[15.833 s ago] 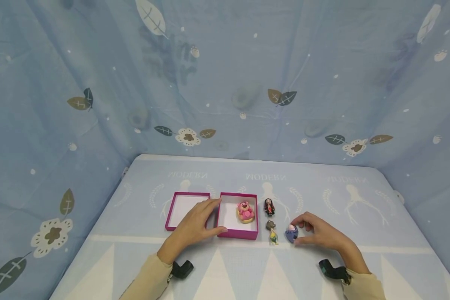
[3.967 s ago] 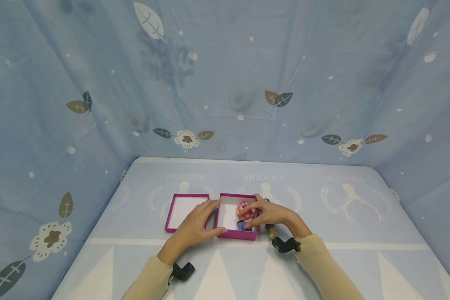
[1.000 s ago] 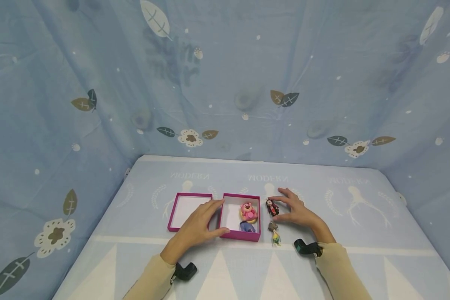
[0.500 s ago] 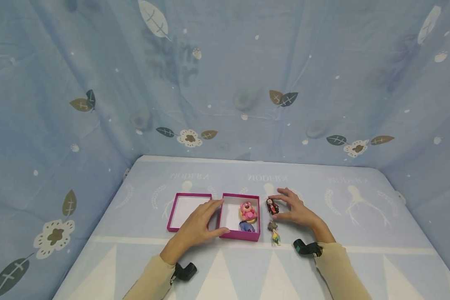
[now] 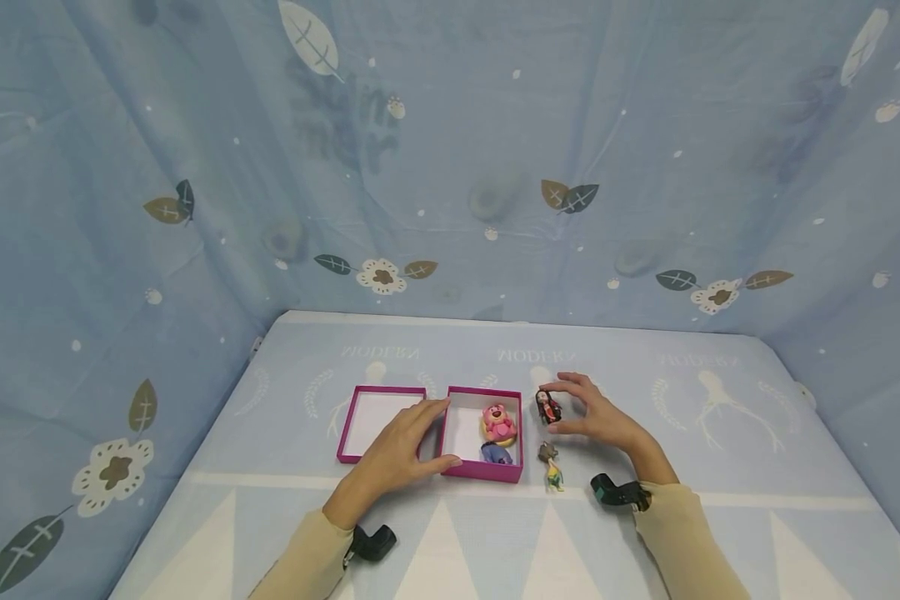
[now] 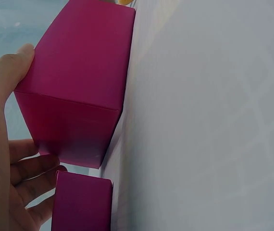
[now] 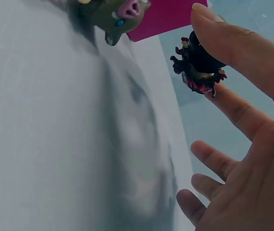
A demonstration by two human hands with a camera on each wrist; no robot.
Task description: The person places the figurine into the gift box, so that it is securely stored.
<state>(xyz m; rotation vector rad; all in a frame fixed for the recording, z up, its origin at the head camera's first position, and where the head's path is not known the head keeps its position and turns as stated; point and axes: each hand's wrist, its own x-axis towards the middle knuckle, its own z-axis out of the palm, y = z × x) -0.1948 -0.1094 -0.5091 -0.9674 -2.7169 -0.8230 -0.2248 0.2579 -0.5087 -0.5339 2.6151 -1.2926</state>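
My right hand [image 5: 602, 418] pinches a small figurine [image 5: 548, 407] with dark hair and a black-and-red outfit between thumb and index finger; the right wrist view shows this figurine [image 7: 197, 67] raised off the table, the other fingers spread. My left hand [image 5: 396, 452] holds the left side of a magenta box [image 5: 482, 472], thumb at its near corner and fingertips at the far one. Inside, on the right, a pink bear figurine [image 5: 498, 425] lies above a blue-purple figurine [image 5: 497, 453]. A grey-headed figurine [image 5: 551, 467] in yellow and green lies right of the box.
A shallow magenta lid [image 5: 345, 457] lies inside-up left of the box, partly behind my left hand. Pale blue patterned cloth covers the table [image 5: 667, 367], and a blue curtain [image 5: 450, 167] hangs around it. Each wrist carries a black camera mount [image 5: 615, 492].
The blue-purple figurine has gone from the table into the box. My right hand, then at the dark-haired figurine on the table, now lifts it slightly. The left hand stays on the box.
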